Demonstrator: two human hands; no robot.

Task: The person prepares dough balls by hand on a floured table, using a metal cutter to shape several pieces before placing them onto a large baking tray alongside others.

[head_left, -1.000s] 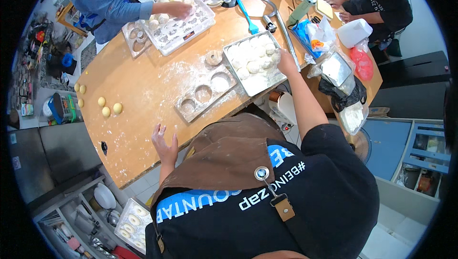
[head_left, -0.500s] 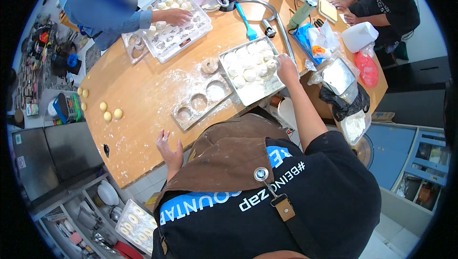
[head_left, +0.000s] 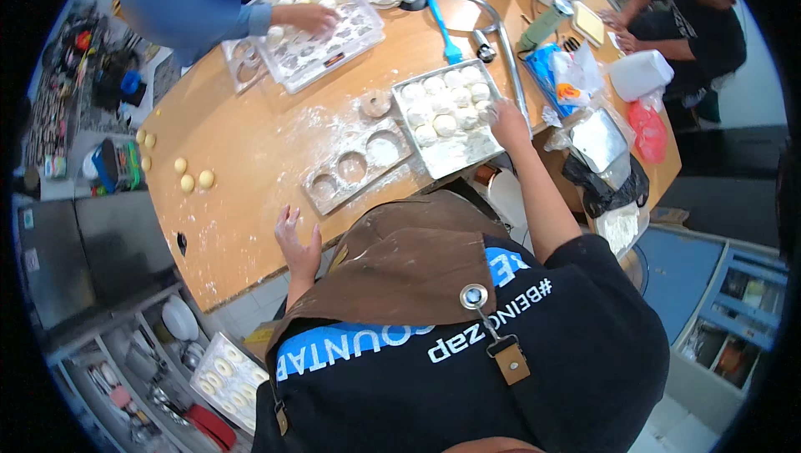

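A rectangular metal tray (head_left: 467, 167) dusted with flour lies near the table's front edge, with rows of white dough balls (head_left: 445, 124) in it. At the tray's right side, my right hand (head_left: 509, 125) reaches in with bent fingers closed at a floured dough ball (head_left: 484, 109); its fingertips are partly hidden. My left hand (head_left: 298, 244) is held up by the front edge, empty, with fingers spread. Between the hands lies a floury wooden mold (head_left: 338, 188) with round hollows of different sizes. A small round wooden piece (head_left: 375, 103) sits just behind it.
Several yellow dough balls (head_left: 206, 178) lie at the left of the table. A co-worker's hand (head_left: 315, 19) is over a plastic tray (head_left: 292, 82) at the back. Right of my tray are a bent metal pipe (head_left: 515, 69), a blue brush (head_left: 450, 51), plastic bags and a white jug (head_left: 641, 75).
The view has shifted a little. My right hand stays at the tray's right side, its fingers slightly lower along the rows. My left hand remains raised and spread.
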